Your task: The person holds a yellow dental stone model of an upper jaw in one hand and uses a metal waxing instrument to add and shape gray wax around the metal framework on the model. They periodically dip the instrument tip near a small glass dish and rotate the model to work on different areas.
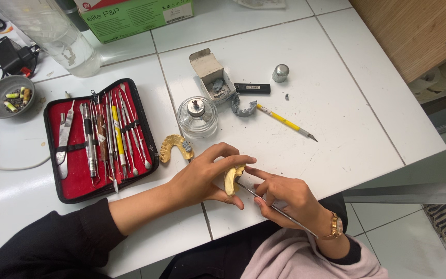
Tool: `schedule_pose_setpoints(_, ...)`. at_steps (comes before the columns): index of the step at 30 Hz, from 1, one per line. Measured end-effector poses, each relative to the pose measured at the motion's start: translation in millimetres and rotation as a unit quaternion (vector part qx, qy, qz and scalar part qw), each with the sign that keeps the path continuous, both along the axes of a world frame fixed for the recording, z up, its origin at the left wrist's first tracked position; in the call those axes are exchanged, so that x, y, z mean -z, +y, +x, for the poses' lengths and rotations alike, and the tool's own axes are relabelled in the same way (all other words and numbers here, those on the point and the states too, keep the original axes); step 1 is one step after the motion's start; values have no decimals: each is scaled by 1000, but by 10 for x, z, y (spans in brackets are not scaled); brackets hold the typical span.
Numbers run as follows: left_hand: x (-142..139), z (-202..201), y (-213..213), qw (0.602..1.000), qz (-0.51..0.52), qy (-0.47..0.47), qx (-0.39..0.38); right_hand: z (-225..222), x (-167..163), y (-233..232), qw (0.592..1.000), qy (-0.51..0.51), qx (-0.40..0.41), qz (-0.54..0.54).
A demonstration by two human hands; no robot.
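Two hands are working close — I'm holding the cast between left hand thumb and fingers, curled tightly around it. Right hand fingers are pinching the probe, its tip touching the cast. Pressing too hard risks slipping and chipping it.

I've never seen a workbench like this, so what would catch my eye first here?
Probably the open red-lined tool case at the left of the white table, filled with rows of metal instruments. Next, at the near edge, the left hand holds a yellow dental cast while the right hand touches a thin metal tool to it.
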State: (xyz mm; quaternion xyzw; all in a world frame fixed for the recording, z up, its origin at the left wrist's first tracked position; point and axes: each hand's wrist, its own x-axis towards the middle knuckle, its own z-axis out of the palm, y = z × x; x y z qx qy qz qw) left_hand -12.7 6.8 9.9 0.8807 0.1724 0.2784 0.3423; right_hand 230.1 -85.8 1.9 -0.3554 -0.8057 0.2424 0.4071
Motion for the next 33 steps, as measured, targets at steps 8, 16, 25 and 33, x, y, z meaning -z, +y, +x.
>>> schedule_pose_setpoints(8,1,-7,-6,1000,1,2,-3,31,11,-9,1000,13,-9,-21)
schedule_pose_setpoints(16,13,-4,-5,1000,-1,4,-1,23,48,-7,1000,1,6,-3)
schedule_pose_setpoints(25,33,12,1,1000,2,3,0,46,17,-18,999,4,-1,-33)
schedule_pose_setpoints(33,28,8,2,1000,1,-2,4,40,38,-10,1000,4,4,-25)
